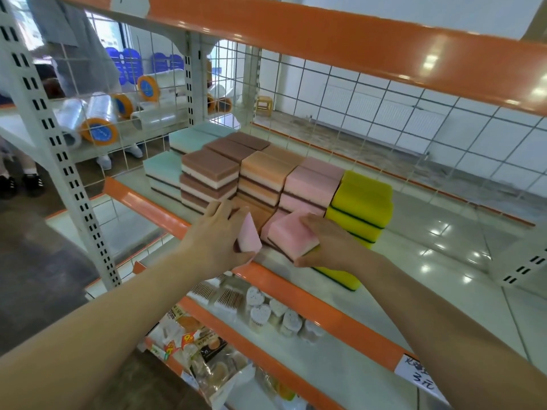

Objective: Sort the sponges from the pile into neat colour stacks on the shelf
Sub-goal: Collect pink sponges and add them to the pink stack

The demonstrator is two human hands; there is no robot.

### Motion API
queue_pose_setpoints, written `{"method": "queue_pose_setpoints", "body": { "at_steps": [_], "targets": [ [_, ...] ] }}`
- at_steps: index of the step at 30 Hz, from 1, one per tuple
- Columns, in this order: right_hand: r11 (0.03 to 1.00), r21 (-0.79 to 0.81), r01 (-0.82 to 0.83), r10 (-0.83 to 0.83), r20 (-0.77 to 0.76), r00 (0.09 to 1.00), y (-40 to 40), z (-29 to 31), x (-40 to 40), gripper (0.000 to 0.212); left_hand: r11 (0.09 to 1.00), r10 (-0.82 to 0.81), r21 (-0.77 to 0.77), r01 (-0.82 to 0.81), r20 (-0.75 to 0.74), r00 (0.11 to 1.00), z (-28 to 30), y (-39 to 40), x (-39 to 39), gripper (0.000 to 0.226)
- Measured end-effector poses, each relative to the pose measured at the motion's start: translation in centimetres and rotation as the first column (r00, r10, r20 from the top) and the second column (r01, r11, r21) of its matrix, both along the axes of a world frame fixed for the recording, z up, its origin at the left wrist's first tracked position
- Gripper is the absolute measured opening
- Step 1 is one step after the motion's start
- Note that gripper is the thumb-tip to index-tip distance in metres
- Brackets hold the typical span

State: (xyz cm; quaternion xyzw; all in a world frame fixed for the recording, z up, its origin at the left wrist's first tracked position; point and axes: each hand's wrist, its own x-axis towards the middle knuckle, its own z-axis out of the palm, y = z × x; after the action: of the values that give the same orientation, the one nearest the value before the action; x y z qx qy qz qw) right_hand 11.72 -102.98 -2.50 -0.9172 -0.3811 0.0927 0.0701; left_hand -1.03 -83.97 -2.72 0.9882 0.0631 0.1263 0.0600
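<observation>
A pink sponge (249, 235), tilted on edge, was gripped in the curled fingers of the left hand (219, 232) at the front of the shelf (444, 261). A second pink sponge (291, 235) was held by the right hand (328, 247), thumb below and fingers over its far edge, just above a flat yellow sponge (340, 276). Behind the hands, sorted stacks were ranged in a row: teal stacks (165, 170), brown stacks (210, 176), orange stacks (263, 176), pink stacks (310, 184) and a yellow stack (361, 202), each touching its neighbour. On a white price tag (420, 377) clipped to the lower rail, a handwritten "3元" was legible; the characters above it could not be read. A "9" was seen on a snack packet (189, 341) on the lower shelf, beside cotton-swab boxes (228, 297) and heart-shaped tubs (275, 315). Rolls of clear film (97, 119) with orange end labels were seen through the wire grid (384, 119). The floor beyond was glossy, the wall white.
</observation>
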Motion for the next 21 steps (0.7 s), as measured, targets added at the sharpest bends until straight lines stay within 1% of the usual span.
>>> {"method": "queue_pose_setpoints", "body": {
  "at_steps": [4, 6, 8, 13, 17, 21],
  "targets": [
    [0.999, 0.008, -0.054, 0.053, 0.056, 0.997, -0.2, 0.8, 0.5, 0.089, 1.000, 0.011, 0.008, -0.011, 0.001, 1.000, -0.1, -0.1, -0.1, 0.088],
    [0.997, 0.038, -0.062, 0.061, 0.043, 0.997, 0.0, 1.1, 0.7, 0.086, 1.000, 0.011, 0.012, -0.011, 0.007, 1.000, -0.1, -0.1, 0.0, 0.087],
    [0.995, 0.046, -0.089, 0.088, 0.019, 0.996, 0.3, 1.3, 1.0, 0.090, 1.000, 0.019, 0.011, -0.019, 0.010, 1.000, -0.1, -0.1, 0.0, 0.087],
    [0.983, -0.052, -0.176, 0.176, -0.011, 0.984, 1.3, 1.7, 2.1, 0.100, 0.999, 0.041, -0.003, -0.041, -0.002, 0.999, 0.1, 0.3, 0.1, 0.087],
    [0.977, -0.091, -0.191, 0.186, -0.058, 0.981, 1.9, 1.4, 3.0, 0.097, 0.998, 0.064, -0.001, -0.064, 0.013, 0.998, 0.2, 0.7, 0.1, 0.088],
    [0.980, -0.066, -0.189, 0.184, -0.084, 0.979, 2.0, 1.3, 3.1, 0.095, 0.996, 0.083, 0.018, -0.084, 0.031, 0.996, 0.2, 1.0, 0.4, 0.088]
  ]
}}
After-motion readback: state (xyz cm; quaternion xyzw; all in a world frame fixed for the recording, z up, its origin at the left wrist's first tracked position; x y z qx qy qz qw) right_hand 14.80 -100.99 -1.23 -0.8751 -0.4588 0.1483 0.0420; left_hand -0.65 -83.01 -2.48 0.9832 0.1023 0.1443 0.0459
